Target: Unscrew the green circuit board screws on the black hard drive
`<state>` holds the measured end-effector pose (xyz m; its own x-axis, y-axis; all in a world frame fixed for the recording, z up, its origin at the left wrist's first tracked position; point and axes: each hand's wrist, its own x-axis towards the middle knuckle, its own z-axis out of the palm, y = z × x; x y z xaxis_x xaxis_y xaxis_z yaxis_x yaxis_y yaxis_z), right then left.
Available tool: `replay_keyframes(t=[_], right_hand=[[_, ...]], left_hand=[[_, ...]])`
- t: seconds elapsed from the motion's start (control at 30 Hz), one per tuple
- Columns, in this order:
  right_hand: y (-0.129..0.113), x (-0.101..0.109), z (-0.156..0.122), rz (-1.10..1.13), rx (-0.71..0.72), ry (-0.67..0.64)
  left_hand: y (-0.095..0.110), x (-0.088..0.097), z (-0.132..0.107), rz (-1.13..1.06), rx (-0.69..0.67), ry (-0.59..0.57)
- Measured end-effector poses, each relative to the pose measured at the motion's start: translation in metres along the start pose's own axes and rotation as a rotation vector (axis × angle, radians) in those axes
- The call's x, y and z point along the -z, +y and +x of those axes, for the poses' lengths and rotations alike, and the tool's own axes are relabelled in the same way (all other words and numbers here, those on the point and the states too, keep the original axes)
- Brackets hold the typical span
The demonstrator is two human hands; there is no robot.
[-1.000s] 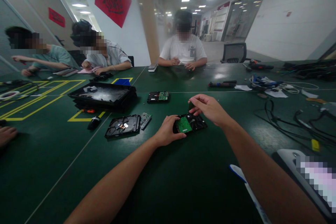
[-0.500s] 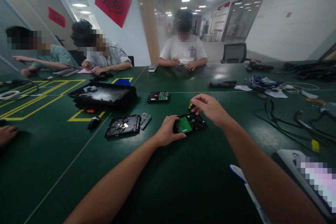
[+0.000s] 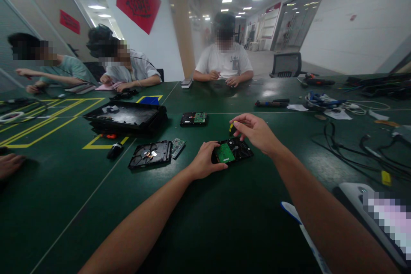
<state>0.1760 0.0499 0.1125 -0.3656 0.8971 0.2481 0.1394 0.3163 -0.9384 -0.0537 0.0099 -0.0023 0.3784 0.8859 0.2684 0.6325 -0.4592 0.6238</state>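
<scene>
In the head view a black hard drive (image 3: 241,149) with a green circuit board lies on the table in front of me. My left hand (image 3: 204,162) grips its left end, thumb along the near edge and fingers at the far edge. Above the far side of the drive, my right hand (image 3: 253,132) pinches a small yellow-and-black screwdriver (image 3: 231,129). Its tip is too small to make out. To the left lies another hard drive (image 3: 150,154), its board side bare, with a loose circuit board (image 3: 177,147) against its right edge.
A third hard drive (image 3: 194,118) lies farther back. Black trays (image 3: 128,113) are stacked at left. Black cables (image 3: 349,150) and a phone (image 3: 348,188) lie at right. A person (image 3: 224,62) sits opposite; another person's hand (image 3: 11,165) rests at the left edge.
The screwdriver and my right fingertips have shifted slightly left. My left hand and the hard drive stay in place.
</scene>
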Motion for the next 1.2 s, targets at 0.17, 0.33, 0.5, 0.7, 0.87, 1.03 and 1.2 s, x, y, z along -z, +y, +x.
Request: replay_keyframes(t=[0.17,0.33,0.5,0.7,0.87,1.03,1.2], right_hand=[[0.005,-0.003,0.001,-0.026,0.085,0.048],[0.011,-0.005,0.002,-0.080,0.131,0.106],[0.015,-0.004,0.002,-0.143,0.163,0.120],[0.017,-0.003,0.003,-0.378,0.284,0.233],[0.020,-0.004,0.004,-0.364,0.309,0.295],[0.020,-0.005,0.004,-0.422,0.335,0.295],[0.017,-0.006,0.003,-0.530,0.397,0.311]], left_hand=[[0.000,0.000,0.000,0.012,0.003,0.001],[0.001,0.000,0.000,0.005,0.009,0.001],[0.001,0.000,0.000,-0.004,0.004,0.001],[0.002,0.000,0.000,-0.003,0.017,-0.002],[0.004,0.001,-0.001,0.001,0.023,-0.009],[0.005,0.002,0.000,0.003,0.027,-0.011],[0.005,0.003,0.000,-0.004,0.024,-0.012]])
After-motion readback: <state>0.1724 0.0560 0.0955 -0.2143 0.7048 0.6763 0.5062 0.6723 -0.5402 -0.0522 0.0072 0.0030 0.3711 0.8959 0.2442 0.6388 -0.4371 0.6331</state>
